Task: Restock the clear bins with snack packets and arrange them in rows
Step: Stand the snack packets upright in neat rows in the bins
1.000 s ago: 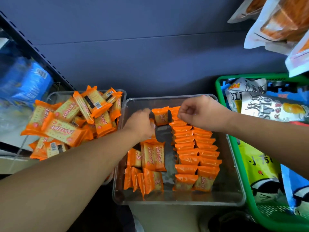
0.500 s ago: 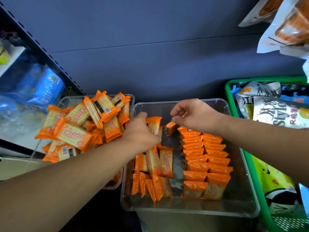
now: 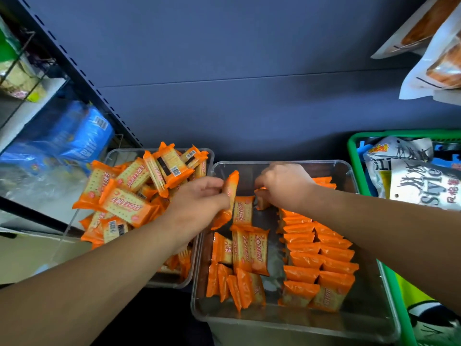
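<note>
Two clear bins stand side by side. The left bin [image 3: 117,153] holds a loose heap of orange cracker packets [image 3: 129,191]. The middle bin [image 3: 369,318] holds two upright rows of orange packets [image 3: 321,255] on its right and a looser group [image 3: 245,253] on its left. My left hand [image 3: 199,203] grips one orange packet [image 3: 230,193], lifted and tilted over the middle bin's left rim. My right hand [image 3: 284,188] pinches another packet [image 3: 262,201] at the back of the rows.
A green basket [image 3: 354,146] with large snack bags stands at the right. White bags [image 3: 434,58] hang at the top right. A dark shelf upright [image 3: 82,76] and blue packs [image 3: 84,136] lie at the left. A dark blue back panel rises behind the bins.
My left hand has lifted an orange packet up over the middle bin's left edge. My right hand stays at the back of the rows, fingers lowered onto a packet there. The view shifted slightly.
</note>
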